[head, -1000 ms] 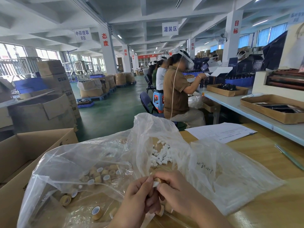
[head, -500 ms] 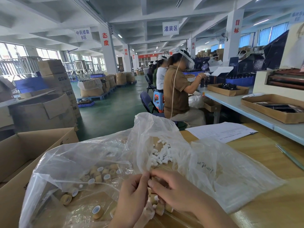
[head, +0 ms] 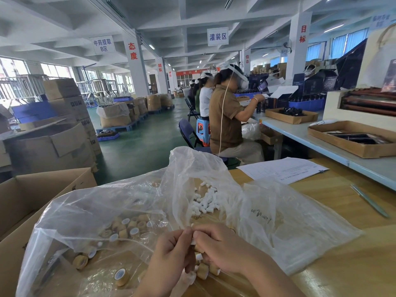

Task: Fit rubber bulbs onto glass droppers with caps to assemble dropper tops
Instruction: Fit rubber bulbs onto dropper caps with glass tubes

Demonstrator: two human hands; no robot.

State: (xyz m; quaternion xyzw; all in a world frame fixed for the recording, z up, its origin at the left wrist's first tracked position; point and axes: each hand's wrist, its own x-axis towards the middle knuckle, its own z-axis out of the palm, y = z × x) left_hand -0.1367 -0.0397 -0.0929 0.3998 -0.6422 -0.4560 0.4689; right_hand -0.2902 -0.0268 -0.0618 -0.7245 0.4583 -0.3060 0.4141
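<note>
- Head view: my left hand (head: 171, 251) and my right hand (head: 222, 247) meet fingertip to fingertip at the near edge of the wooden tabletop (head: 347, 264), over the clear plastic bag (head: 120, 211).
- My left fingers are pinched shut on a small white rubber bulb (head: 193, 241), which touches my right fingertips too; most of it is hidden between them.
- My right fingers curl closed around tan caps (head: 202, 270), several bunched under the palm, a white part (head: 199, 256) poking out between them.
- More tan caps (head: 128, 227) lie loose in the bag's left part, which sags into the cardboard box (head: 25, 202) at the tabletop's left edge.
- A heap of white bulbs (head: 205, 200) sits farther back in the bag, near the middle of the tabletop.
- A paper sheet (head: 282, 169) lies at the far edge, well apart from my hands.
</note>
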